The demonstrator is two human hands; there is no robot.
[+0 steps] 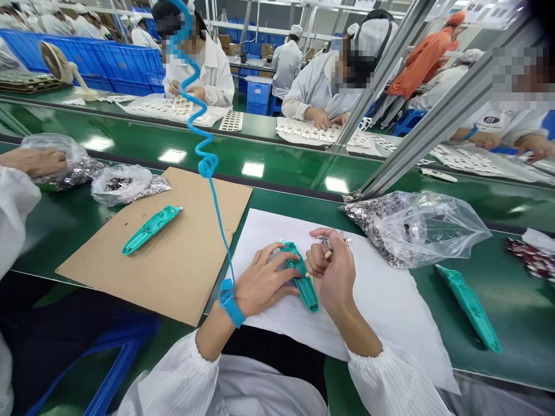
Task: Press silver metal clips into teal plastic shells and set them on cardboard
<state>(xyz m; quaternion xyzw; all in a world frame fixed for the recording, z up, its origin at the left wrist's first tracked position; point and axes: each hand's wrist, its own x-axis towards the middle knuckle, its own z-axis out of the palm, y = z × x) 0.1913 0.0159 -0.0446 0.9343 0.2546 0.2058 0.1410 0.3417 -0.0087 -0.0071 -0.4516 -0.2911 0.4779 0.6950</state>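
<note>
Teal casing (309, 293), white sheet (368, 306), blue wristband (232, 304), green table (437, 312).

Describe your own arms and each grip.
The left grip and right grip are gloveless. The left has a blue wrist strap joined to a coiled blue cord; the right has none. Sleeves are white, finely striped, with gathered cuffs.

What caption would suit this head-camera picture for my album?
Left hand steadying a slim teal plastic shell, curled right hand close by, above a white sheet.
</note>
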